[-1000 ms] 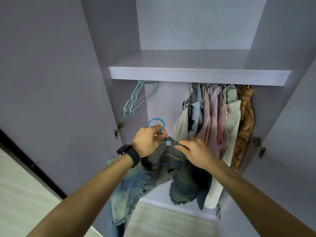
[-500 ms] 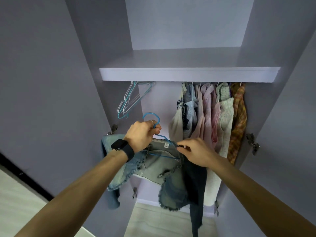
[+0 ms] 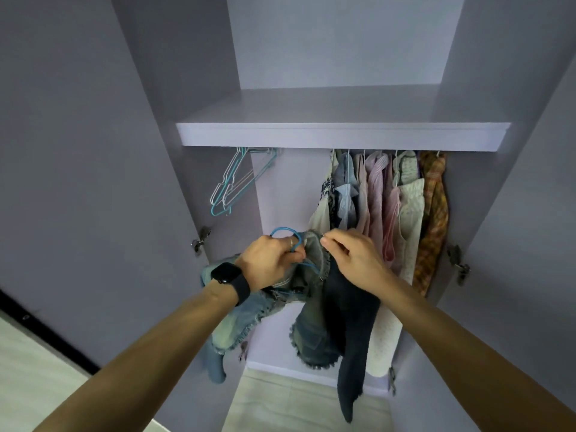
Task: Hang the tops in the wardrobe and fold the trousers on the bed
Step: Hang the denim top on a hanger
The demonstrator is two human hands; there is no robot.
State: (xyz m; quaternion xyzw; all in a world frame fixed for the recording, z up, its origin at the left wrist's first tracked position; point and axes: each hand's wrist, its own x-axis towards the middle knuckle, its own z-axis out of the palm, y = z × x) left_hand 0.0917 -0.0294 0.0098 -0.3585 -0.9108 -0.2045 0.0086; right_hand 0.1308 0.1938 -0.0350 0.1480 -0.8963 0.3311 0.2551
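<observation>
In front of the open wardrobe point(image 3: 193, 73), the left hand point(image 3: 266, 265) has its fingers curled round the hook of a blue hanger point(image 3: 282, 229). The right hand point(image 3: 353, 260) pinches the collar of a frayed denim top point(image 3: 311, 325), which droops below both hands, between the empty hangers point(image 3: 232, 185) and the hung tops point(image 3: 405, 213).

Reaches both bare arms forward, forearms converging mid-frame. Grips hanger point(image 3: 284, 228) hook with left hand point(image 3: 270, 264), fingers curled round wire, ring on one finger, back of hand to camera. Wears black watch point(image 3: 229, 277) on left wrist. Pinches denim top point(image 3: 311, 336) edge with right hand point(image 3: 353, 260), thumb against forefinger, other fingers curled. Holds hands just beside each other, level, slightly apart.
</observation>
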